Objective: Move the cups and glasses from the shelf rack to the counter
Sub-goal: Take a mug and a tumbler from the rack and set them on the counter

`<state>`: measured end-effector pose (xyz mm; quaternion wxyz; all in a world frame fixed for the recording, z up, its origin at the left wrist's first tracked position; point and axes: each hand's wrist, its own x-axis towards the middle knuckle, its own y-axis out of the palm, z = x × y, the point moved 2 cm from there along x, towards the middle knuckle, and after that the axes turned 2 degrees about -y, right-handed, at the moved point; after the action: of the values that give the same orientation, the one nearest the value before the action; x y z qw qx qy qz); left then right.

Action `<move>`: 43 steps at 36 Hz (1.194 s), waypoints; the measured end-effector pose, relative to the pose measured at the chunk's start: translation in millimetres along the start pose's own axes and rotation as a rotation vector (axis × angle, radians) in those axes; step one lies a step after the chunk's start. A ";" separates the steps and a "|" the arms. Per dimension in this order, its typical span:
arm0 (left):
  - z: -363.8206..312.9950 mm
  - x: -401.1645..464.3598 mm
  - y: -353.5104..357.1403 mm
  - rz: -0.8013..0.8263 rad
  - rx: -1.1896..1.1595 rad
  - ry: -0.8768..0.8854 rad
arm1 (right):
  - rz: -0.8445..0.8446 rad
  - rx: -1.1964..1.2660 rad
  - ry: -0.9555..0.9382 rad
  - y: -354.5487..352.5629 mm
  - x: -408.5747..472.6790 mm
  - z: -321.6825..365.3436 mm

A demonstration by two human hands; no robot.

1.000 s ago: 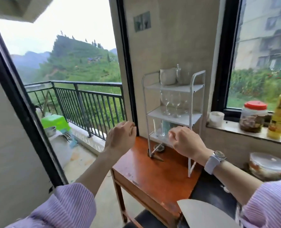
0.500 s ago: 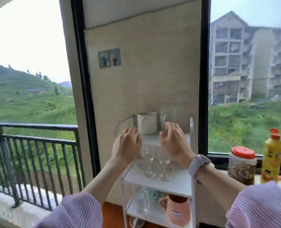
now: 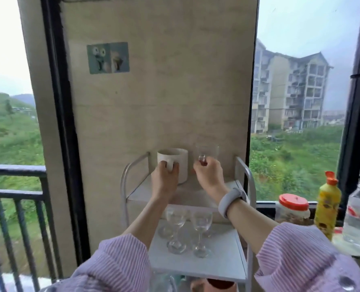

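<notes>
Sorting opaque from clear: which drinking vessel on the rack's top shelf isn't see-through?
The white ceramic mug, gripped at its handle by the left hand. The glass beside it, in the right hand, is transparent.

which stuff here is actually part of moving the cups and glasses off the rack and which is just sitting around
Part of the job:
- white mug, left hand on its handle
- clear glass, right hand gripping it
- stemmed glasses on the middle shelf
- shelf rack

Just lying about, on the sill:
- red-lidded jar
- yellow bottle
- clear water bottle
</notes>
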<state>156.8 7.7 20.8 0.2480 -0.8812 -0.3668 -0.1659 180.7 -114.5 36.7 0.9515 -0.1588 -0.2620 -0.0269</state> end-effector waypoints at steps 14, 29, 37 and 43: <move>8.3 -23.6 -22.7 -0.016 -0.227 0.088 | 0.033 0.168 0.216 -29.1 -1.5 -1.0; 1.7 -112.1 -59.1 -0.195 -0.228 0.305 | -0.022 0.183 -0.181 -62.6 -83.9 1.9; 4.3 -176.4 -73.4 -0.206 -0.372 0.305 | 0.014 0.224 -0.349 -97.7 -164.5 -4.6; 7.0 -256.8 -57.1 -0.102 -0.342 0.280 | -0.017 0.197 -0.242 -156.6 -241.3 -36.1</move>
<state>-57.7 -98.6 -88.8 0.1349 -0.8592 -0.3394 -0.3584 -30.4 -282.1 -69.9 0.9237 -0.0645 -0.3775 0.0101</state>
